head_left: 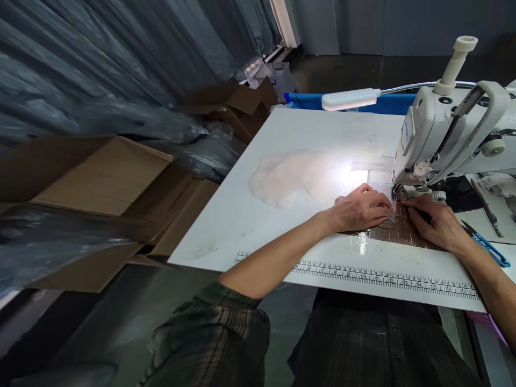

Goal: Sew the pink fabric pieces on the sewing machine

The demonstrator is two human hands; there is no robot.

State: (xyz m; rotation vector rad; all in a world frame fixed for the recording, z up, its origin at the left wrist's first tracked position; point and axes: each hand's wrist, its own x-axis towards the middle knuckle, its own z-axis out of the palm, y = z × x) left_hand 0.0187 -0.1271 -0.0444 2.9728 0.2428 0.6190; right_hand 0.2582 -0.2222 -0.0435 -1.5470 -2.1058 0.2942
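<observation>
A glossy brown sheet [397, 232], which looks like plastic or coated fabric, lies on the white table under the head of a white sewing machine [419, 129]. My left hand [363, 208] rests on the sheet just left of the needle, fingers slightly bent and laid over it. Beside its fingertips shows a small clear piece [392, 214]. To the right of the needle, my right hand [431, 217] pinches the sheet close to the presser foot [395, 192]; its fingertips are partly hidden. A lamp [350, 99] lights the spot.
Blue thread snips [487, 246] lie right of my right hand, near a dark pointed tool [487, 209]. A printed ruler [363, 274] runs along the front edge of the white table [226, 231]. Open cardboard boxes [100, 177] and plastic sheeting stand at the left.
</observation>
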